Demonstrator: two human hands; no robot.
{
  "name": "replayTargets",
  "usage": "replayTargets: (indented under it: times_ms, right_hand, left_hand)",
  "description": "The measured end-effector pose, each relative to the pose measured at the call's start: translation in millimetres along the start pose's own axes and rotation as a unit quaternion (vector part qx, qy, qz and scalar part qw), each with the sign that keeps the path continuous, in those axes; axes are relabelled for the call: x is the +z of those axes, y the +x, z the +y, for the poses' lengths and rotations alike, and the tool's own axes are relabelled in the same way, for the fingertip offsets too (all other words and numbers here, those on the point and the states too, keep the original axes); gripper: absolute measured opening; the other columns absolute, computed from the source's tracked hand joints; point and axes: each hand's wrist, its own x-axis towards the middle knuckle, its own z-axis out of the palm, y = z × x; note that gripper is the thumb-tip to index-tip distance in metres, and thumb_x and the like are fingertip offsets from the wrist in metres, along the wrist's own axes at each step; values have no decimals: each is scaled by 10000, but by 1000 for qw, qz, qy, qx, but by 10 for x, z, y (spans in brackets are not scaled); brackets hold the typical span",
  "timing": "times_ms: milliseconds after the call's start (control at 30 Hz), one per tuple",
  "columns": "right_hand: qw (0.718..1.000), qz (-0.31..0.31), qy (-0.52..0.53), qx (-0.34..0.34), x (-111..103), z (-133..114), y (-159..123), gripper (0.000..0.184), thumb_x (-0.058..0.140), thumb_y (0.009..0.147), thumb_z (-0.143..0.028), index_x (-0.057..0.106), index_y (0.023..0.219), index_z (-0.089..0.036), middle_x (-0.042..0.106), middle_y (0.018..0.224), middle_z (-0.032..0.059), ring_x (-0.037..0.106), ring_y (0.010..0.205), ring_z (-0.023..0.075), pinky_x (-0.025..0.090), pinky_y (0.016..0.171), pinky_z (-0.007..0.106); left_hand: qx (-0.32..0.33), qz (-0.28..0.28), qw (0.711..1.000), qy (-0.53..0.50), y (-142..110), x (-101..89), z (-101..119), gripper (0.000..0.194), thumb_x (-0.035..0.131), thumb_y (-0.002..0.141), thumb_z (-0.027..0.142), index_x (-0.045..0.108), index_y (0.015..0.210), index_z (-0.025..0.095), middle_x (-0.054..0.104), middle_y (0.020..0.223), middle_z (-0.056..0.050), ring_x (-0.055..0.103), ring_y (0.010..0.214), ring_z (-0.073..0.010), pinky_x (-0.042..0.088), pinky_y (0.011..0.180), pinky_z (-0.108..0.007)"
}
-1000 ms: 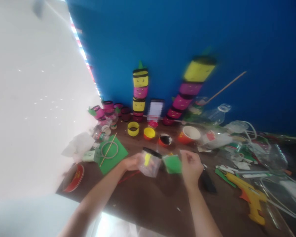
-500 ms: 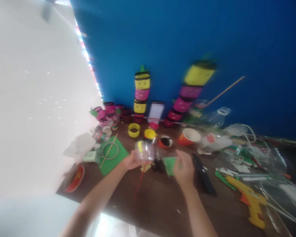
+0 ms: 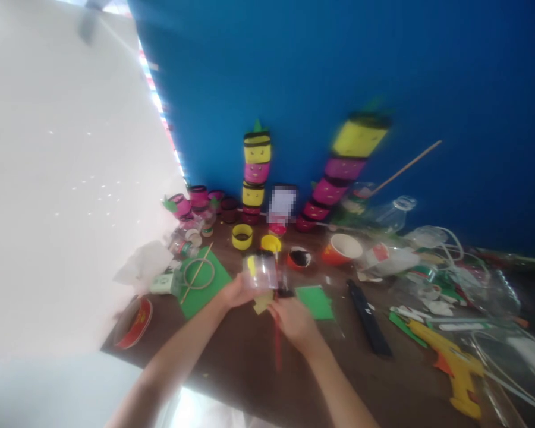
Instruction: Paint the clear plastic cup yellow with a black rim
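My left hand (image 3: pixel 234 292) grips a clear plastic bottle section (image 3: pixel 264 274) with a yellow patch on its left side. My right hand (image 3: pixel 292 321) is closed just below and right of it, fingers around a thin red paintbrush (image 3: pixel 277 351), blurred by motion. The brush's upper end seems to reach up by the plastic piece; its tip is unclear. Behind them stand a yellow paint cup (image 3: pixel 271 242) and a red cup with black paint (image 3: pixel 299 257). A small yellowish scrap (image 3: pixel 262 304) lies under my hands.
Green sheets (image 3: pixel 315 302) lie on the brown table (image 3: pixel 232 368). To the right are a black long case (image 3: pixel 369 321), a yellow glue gun (image 3: pixel 455 362) and plastic bottles (image 3: pixel 392 214). Stacked painted figures (image 3: pixel 257 172) lean on the blue wall. A red ring (image 3: pixel 136 324) sits near the left edge.
My right hand has moved left from over the small green sheet to the plastic piece and now holds the paintbrush. My left hand has stayed nearly in place with the plastic piece.
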Motion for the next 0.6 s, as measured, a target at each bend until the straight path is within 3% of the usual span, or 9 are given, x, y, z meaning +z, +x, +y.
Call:
replayTargets:
  times_ms: [100,167,267,400,467,600]
  right_hand:
    - [996,69,-27,55,-77,139,-89,117,573,804,-124,573,916,-159,631,683,43,603,637,148,483,589,270]
    - [988,110,-41,102,-123,207,-135,222,550,809,-101,545,1026,-144,655,751,72,631,690,165,510,624,284]
    - [977,141,-35,156,-172,216,-152,299,465,844,-98,506,1137,-138,683,875,98,663,769,169,542,705,297]
    - [974,142,2,179,-227,68,-88,227,526,809,-101,575,1016,-180,713,820,43,683,719,147,559,707,254]
    - [972,144,26,183,-257,-19,-44,192,536,801,-93,589,963,-182,716,755,21,681,645,130,563,659,223]
    - [972,123,73,184,-310,-121,21,207,468,830,-93,601,974,-161,723,769,31,681,613,119,566,626,209]
  left_hand:
    - [29,33,999,10,6,32,39,819,655,510,685,592,1121,143,483,1329,-171,331,1310,-325,209,1094,-470]
    - [52,77,995,19,23,44,41,771,681,525,647,603,1103,143,522,1290,-170,420,1253,-316,255,1081,-452]
    - [106,182,976,53,76,17,1,644,752,533,517,630,1032,127,642,1116,-156,562,1107,-292,345,1028,-445]
    - [153,334,921,132,154,-53,-60,505,784,531,363,651,952,117,705,946,-116,644,945,-253,430,943,-427]
    - [153,362,907,151,175,-58,-63,500,790,514,319,650,951,120,708,942,-115,653,922,-244,446,925,-420]
    - [147,362,904,174,180,-14,-40,490,797,494,260,645,940,127,705,962,-121,656,920,-233,459,919,-410]
